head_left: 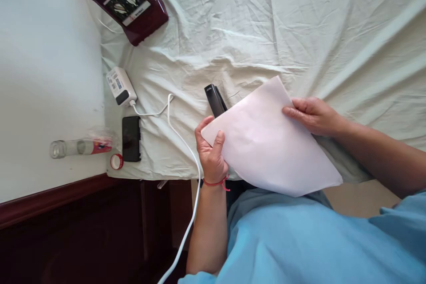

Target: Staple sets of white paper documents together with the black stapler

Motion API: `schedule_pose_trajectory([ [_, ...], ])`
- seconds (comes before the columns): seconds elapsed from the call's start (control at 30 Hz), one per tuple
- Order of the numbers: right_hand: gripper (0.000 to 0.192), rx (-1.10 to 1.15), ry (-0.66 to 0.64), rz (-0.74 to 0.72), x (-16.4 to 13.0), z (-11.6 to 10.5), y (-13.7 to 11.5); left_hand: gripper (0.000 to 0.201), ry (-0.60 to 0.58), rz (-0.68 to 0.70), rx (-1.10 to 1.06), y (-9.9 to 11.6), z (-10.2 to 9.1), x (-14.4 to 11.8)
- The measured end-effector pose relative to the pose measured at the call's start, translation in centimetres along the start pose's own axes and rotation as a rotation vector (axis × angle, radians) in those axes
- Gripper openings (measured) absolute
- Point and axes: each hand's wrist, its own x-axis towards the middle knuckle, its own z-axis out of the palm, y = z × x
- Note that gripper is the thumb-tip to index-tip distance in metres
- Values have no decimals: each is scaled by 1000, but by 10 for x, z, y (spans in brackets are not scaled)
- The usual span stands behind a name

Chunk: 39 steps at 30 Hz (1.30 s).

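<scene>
Fingers of the left hand pinch the near corner of the paper sheets, thumb on top; the right hand clamps the far edge, holding them over the bed sheet. Paper looks light, floppy and easily creased, best gripped at its edges. Just beyond the left hand, a black stapler is half hidden under the paper; how many sheets, I cannot tell.

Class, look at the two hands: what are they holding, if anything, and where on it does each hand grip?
Both hold the paper: the left hand pinches its left corner, the right hand grips its upper right edge.
</scene>
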Motion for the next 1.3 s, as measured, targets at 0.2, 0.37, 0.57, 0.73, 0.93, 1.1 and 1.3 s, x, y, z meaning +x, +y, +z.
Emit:
schedule_pose_trajectory([
  [0.2, 59, -131, -17, -22, 4, -1, 1, 41, -123, -10, -77, -3, -9, 12],
  [0.37, 64, -160, 51, -47, 5, 1, 2, 47, -114, -20, -158, -9, -8, 11],
  [0.57, 62, -245, 57, -70, 5, 1, -5, 68, -78, -13, -116, -15, -12, 7],
  [0.73, 57, -280, 46, -72, 5, 1, -7, 76, -65, -37, -71, -16, -17, 8],
  [0.93, 52, -245, 80, -57, 4, 3, -5, 69, -74, -27, -94, -8, -6, 1],
  [1.1, 48, -260, 119, -82, 4, 3, -3, 59, -69, -28, -96, -10, -6, -3],
  [1.3, 56, -154, 186, -15, 3, 3, -2, 78, -32, -45, -60, -11, -15, -8],
])
